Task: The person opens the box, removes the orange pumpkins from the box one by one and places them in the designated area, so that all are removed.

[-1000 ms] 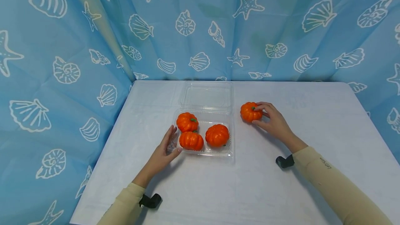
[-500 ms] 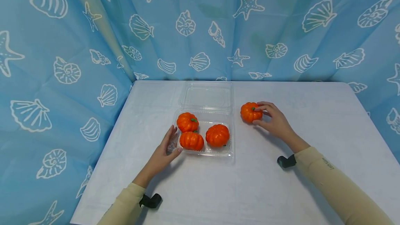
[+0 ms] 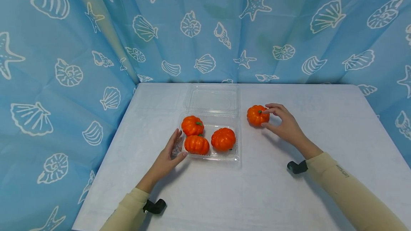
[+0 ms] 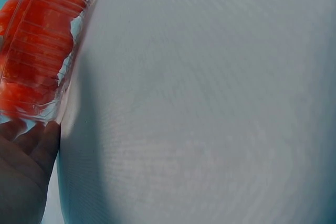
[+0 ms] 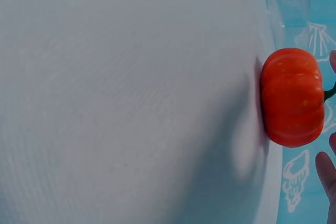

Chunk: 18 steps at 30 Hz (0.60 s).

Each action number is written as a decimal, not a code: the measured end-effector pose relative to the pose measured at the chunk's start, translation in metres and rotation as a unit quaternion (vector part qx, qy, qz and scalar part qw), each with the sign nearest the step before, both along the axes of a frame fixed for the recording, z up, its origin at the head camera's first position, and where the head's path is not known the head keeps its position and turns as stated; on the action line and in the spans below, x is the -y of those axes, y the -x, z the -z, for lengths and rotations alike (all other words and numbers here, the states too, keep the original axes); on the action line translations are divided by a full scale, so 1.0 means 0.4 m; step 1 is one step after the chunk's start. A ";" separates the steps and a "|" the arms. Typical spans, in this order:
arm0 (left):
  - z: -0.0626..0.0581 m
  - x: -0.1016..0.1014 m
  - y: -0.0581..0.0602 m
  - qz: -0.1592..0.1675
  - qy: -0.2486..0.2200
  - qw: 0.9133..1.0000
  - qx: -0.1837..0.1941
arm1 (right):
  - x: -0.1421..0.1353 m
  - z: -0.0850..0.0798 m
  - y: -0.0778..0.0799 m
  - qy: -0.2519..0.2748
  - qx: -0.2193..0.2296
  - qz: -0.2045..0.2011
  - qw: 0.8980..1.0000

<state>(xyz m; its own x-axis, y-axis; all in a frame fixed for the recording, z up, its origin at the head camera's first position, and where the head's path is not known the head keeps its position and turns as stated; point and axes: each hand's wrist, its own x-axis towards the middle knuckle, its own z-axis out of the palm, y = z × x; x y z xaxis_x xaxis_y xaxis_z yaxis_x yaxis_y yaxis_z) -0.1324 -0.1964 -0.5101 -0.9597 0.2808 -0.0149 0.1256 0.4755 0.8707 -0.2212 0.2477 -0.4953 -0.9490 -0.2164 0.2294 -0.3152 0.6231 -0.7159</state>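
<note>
1 hand, your left hand (image 3: 167,157), has its fingers extended and touching the left end of the clear container (image 3: 221,159), gripping nothing. Your right hand (image 3: 284,124) curves loosely, thumb and fingers just clear of the lone pumpkin (image 3: 257,116), which rests on the tabletop (image 3: 257,195) between the container and its right edge. You have 3 boxed pumpkins (image 3: 223,139) inside, under no cover: the lid (image 3: 212,99) lies back toward the far edge. Since 0.5 s ago, your right hand has eased slightly away.
</note>
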 end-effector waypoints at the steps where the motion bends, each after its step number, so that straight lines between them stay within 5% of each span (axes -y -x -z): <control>1: -0.001 0.000 0.000 0.000 0.000 1.000 0.000 | 0.001 -0.003 -0.002 0.000 -0.004 -0.001 1.000; 10: -0.001 0.000 -0.001 0.001 -0.001 1.000 -0.002 | 0.025 -0.045 -0.015 -0.007 -0.033 -0.003 0.999; 18: -0.004 -0.002 -0.002 0.003 -0.001 1.000 0.000 | 0.076 -0.081 -0.031 -0.009 -0.017 -0.046 0.999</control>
